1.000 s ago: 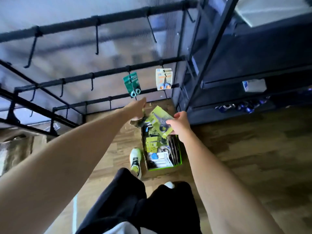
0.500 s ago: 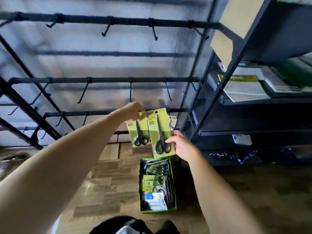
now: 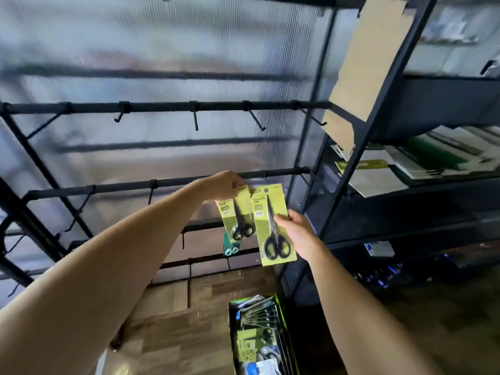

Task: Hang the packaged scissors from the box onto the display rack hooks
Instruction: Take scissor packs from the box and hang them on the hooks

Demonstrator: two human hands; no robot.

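Note:
My left hand (image 3: 226,184) pinches the top of a small yellow-green scissors pack (image 3: 236,213), held up just below a black rack bar (image 3: 167,182). Beside it, my right hand (image 3: 295,230) grips the right edge of a larger yellow-green scissors pack (image 3: 272,226) with black-handled scissors, upright. Both packs hang in front of the display rack, whose bare hooks (image 3: 195,121) stick out from the bar above. A teal scissors pack (image 3: 230,246) hangs on a lower bar, partly hidden behind the small pack. The green-edged box (image 3: 261,334) on the floor holds several more packs.
A dark metal shelving unit (image 3: 378,117) stands to the right with paper stacks (image 3: 392,171) and a brown cardboard sheet (image 3: 370,55). A ribbed translucent wall backs the rack. Wooden floor (image 3: 184,320) lies below, left of the box.
Both hands have risen from the box to the rack, each carrying a scissors pack. The view has tilted up, so higher bars and hooks show.

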